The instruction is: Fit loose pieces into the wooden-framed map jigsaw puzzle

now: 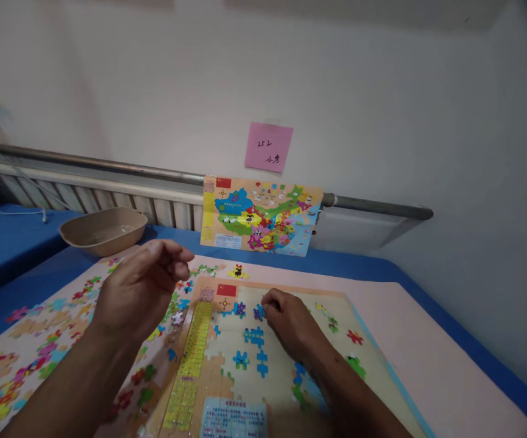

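Observation:
My right hand (pixel 290 319) is over the upper middle of the puzzle board (pixel 336 365), its fingers pinched at a blue puzzle piece with purple grapes (pixel 258 312). Just left of it lies another grape-marked piece (pixel 240 309), and below are joined blue pieces (pixel 254 336) and more loose blue ones. My left hand (pixel 138 289) is raised over the left side, fingers curled, with nothing visible in them. Along the board's left side, the orange border, yellow text strip (pixel 192 353) and flag corner (pixel 227 290) are put together.
Many loose puzzle pieces (pixel 39 365) are spread left of the board. A beige basin (pixel 106 231) stands at the back left. A printed reference map (pixel 263 216) leans upright at the back, below a pink note (pixel 268 146) on the wall. A metal pipe (pixel 382 207) runs behind.

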The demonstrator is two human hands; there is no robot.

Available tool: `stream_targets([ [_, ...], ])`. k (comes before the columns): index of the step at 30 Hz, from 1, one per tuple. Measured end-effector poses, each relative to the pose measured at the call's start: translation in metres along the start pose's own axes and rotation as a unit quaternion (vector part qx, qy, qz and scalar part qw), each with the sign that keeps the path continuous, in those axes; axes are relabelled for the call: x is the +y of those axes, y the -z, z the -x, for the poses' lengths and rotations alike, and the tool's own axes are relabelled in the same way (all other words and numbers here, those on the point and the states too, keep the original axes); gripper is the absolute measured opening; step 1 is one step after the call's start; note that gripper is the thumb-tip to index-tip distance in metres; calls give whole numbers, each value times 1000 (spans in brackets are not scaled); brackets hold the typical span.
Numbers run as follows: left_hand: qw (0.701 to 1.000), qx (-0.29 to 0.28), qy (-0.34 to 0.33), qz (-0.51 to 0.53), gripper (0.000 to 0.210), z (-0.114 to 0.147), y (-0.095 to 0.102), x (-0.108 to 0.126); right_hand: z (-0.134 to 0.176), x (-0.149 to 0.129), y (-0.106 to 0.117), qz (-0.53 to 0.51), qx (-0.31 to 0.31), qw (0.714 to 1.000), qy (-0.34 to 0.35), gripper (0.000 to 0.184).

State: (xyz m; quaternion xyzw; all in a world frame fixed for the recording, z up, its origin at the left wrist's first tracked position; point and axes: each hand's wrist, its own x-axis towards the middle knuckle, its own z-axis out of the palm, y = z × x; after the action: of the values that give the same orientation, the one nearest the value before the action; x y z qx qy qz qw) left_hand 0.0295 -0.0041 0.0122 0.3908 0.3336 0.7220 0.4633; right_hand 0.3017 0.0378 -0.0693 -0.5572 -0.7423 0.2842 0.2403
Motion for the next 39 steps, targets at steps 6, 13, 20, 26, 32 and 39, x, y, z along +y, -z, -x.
stream_targets([
  [6,911,-161,41,-377,30,5,8,-42,-2,3,0,-4,-48,998,42,14],
  [13,687,-444,-78,-570,15,39,-6,-77,-4,0,0,5,-59,996,63,13],
  [20,641,-488,-107,-582,17,44,-11,-78,-7,-4,-2,11,-63,996,67,13],
  [26,634,-490,-103,-589,17,46,-11,-81,-7,-7,-5,16,-81,994,71,13],
  [32,636,-492,-91,-588,16,48,-8,-85,-7,-8,-6,16,-92,993,76,13],
  [39,629,-491,-85,-597,14,50,-9,-84,-6,-9,-8,19,-97,992,82,15],
])
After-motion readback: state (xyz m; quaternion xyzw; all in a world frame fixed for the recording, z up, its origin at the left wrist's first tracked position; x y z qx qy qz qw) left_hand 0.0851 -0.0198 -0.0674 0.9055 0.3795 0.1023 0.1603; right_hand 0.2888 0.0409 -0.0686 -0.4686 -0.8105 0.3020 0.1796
